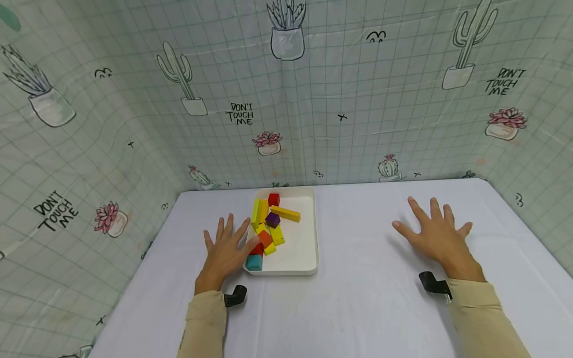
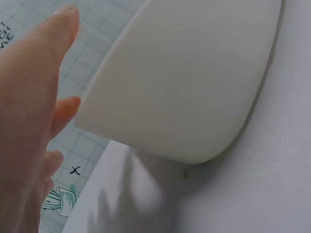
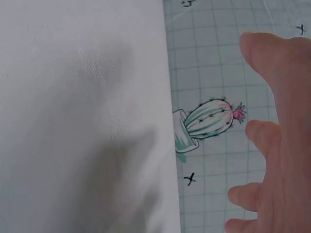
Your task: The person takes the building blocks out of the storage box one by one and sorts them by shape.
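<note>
A white tray [image 1: 295, 253] stands left of the table's middle, holding several coloured blocks along its left side. Among them are a red block [image 1: 274, 199], a purple block [image 1: 272, 220], an orange block [image 1: 265, 239], a teal block [image 1: 254, 262] and a long yellow block [image 1: 285, 214]. My left hand [image 1: 226, 253] is spread at the tray's left edge, its thumb over the rim near the blocks; whether it touches them I cannot tell. In the left wrist view the tray's outer wall [image 2: 180, 82] fills the middle. My right hand [image 1: 440, 238] hovers above the table's right side, fingers spread, holding nothing.
The table [image 1: 358, 308] has a white cover. Behind it and at both sides hangs a grid-patterned cloth [image 1: 340, 79] printed with cacti and lettering. A black wrist camera [image 1: 236, 296] sits on the left wrist, and another black camera [image 1: 433, 283] on the right.
</note>
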Motion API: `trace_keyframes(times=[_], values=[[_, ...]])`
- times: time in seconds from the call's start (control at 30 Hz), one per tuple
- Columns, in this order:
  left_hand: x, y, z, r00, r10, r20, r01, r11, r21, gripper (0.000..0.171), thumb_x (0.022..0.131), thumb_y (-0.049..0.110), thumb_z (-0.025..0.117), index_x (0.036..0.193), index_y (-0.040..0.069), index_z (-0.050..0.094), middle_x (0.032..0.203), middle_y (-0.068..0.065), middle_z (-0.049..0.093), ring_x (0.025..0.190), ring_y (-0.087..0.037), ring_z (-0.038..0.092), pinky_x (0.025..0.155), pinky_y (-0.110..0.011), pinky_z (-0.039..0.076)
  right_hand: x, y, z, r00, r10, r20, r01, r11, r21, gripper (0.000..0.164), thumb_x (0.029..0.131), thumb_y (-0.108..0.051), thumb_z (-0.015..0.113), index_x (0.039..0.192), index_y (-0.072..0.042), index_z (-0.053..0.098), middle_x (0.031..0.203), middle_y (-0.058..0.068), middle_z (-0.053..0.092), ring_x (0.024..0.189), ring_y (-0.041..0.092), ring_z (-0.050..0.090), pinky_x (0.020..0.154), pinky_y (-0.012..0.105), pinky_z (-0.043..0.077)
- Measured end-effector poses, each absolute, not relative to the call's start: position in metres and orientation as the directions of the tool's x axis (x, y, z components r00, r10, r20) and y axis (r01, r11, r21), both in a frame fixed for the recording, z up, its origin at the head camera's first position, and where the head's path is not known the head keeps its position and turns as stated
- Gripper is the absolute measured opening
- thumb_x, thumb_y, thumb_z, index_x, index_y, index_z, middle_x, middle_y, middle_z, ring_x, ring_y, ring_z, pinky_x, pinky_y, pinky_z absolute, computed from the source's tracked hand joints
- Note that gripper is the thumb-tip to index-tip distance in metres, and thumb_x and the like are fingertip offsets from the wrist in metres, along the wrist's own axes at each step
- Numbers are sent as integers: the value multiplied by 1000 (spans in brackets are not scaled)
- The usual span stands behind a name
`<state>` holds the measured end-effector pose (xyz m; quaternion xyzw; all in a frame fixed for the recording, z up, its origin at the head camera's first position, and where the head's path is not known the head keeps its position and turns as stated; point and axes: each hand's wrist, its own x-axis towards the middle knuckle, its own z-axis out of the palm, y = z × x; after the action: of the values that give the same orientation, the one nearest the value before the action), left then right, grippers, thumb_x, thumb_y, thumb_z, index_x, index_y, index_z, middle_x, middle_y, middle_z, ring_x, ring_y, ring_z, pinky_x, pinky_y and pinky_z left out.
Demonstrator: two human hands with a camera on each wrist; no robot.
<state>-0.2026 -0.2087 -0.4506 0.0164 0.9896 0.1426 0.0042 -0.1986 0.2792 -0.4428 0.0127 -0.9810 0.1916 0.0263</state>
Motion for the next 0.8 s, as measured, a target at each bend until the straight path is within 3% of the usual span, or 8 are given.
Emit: trace_keyframes(times=[0.23,0.57,0.8], values=[[-203,-207,-452,-1000,19,19,24,951,310,73,97,67,40,157,26,34,164,-19,17,150,-44,7,110,-73,-5,-198,269,-441,-997,-25,79,-52,927,-371,92,92,-74,43,162,-22,15,157,40,7,140,65,2,86,91,-5],[-200,-203,-457,-991,-12,130,40,919,393,59,101,55,46,150,22,50,148,-15,49,139,-38,37,112,-72,4,-197,257,-445,-992,-50,116,-89,930,-357,90,92,-74,44,161,-20,23,156,38,16,139,63,12,94,88,3],[-195,-205,-461,-984,-51,168,38,873,486,53,102,50,48,145,21,57,141,-14,57,135,-36,44,114,-69,9,-197,238,-451,-990,-91,109,-125,919,-374,88,93,-74,43,160,-19,26,157,33,23,140,58,18,100,83,9]])
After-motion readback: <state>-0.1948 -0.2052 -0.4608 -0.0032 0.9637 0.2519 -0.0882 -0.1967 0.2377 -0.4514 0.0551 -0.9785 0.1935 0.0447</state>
